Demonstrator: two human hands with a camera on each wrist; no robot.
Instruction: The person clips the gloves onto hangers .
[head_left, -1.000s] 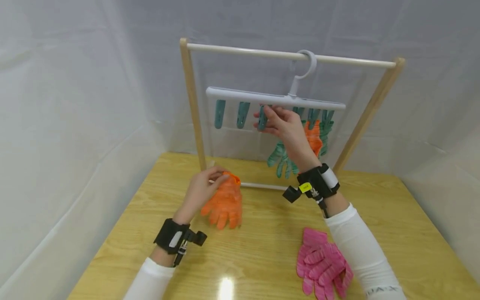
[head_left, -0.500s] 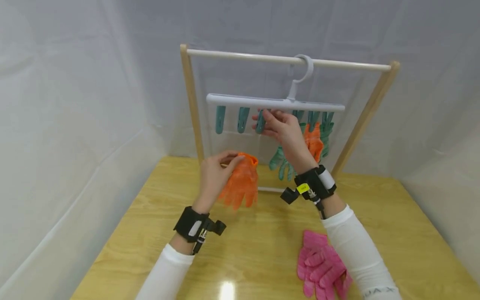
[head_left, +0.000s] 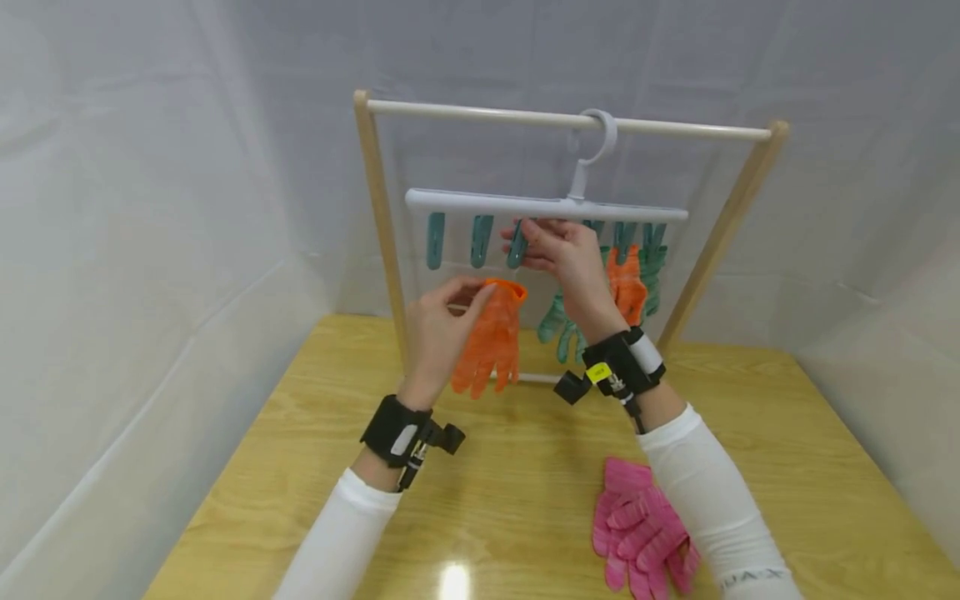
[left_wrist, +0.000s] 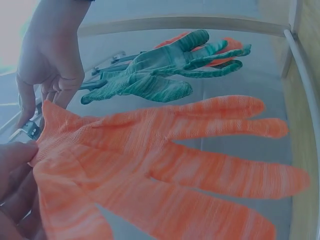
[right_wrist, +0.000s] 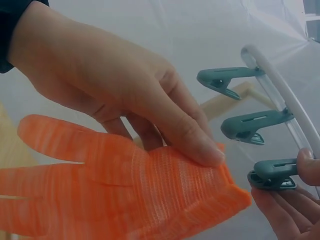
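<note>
Left hand: pinches orange glove by its cuff
Right hand: squeezes teal clip on hanger

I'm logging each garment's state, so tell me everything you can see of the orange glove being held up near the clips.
The orange glove is a knitted fabric glove, orange with paler streaks, limp and hanging fingers-down. The left hand pinches it at its open cuff, which is raised just under the teal clip that the right hand grips on the white hanger. The cuff is not yet in the clip. It hangs clear of the wooden table, in front of the green glove already clipped up.
</note>
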